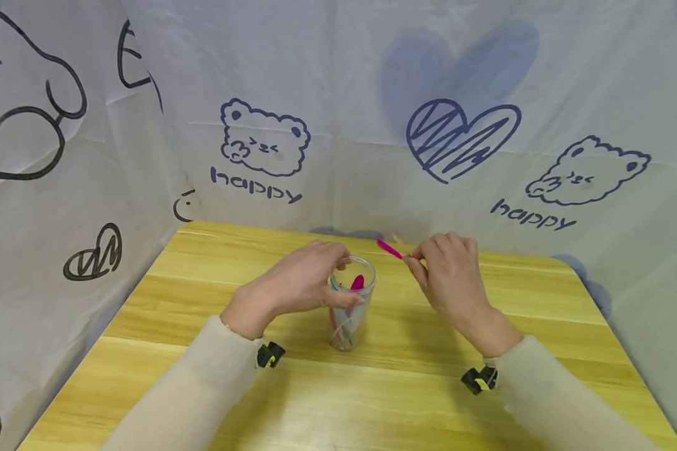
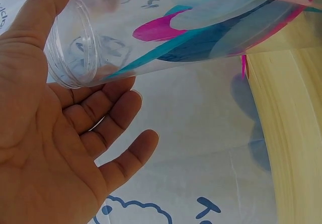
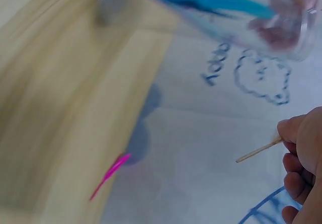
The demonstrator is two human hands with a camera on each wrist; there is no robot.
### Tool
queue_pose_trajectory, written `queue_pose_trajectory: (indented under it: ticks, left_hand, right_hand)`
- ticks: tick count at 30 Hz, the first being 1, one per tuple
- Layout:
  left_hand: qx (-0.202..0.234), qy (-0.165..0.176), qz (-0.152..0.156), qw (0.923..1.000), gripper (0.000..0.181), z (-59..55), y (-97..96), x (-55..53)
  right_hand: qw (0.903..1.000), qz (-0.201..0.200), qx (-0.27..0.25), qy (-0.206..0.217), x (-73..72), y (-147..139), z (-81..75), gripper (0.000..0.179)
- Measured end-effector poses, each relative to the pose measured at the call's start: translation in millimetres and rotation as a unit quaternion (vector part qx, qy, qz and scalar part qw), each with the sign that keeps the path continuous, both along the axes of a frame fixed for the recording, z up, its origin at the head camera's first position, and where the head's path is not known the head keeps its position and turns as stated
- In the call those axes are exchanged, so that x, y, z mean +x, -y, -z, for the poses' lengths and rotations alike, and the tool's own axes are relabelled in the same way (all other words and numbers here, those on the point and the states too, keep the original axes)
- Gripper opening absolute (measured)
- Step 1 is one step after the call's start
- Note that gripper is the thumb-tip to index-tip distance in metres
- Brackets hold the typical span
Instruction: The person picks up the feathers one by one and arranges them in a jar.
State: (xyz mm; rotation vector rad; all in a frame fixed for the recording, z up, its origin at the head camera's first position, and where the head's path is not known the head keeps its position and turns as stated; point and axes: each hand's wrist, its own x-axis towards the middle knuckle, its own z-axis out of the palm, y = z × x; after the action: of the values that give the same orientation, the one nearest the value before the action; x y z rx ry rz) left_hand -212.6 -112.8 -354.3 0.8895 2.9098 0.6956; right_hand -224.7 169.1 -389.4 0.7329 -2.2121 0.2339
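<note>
My left hand grips the rim of a clear plastic jar, thumb on the near side and fingers on the far side. Inside the jar are several feathers in magenta, teal, dark blue and pale pink. To the right of the jar, my right hand pinches a thin, pale, stick-like piece between thumb and forefinger; its other end is hidden by the hand, so its kind is unclear. A magenta feather lies near the table's back edge, just beyond the right fingertips in the head view.
The yellow wood-grain table meets a white cloth backdrop printed with bears, hearts and words. More printed cloth hangs at the left side. Each wrist wears a small black device.
</note>
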Motion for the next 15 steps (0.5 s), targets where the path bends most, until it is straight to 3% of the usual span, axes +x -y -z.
queue_pose_trajectory:
  ticks: [15]
  left_hand:
    - [0.0,-0.013,0.006,0.9999,0.064,-1.0,0.0,0.3]
  right_hand:
    - [0.9887,-0.122,-0.085,-0.018,25.7,51.9,-52.7,0.022]
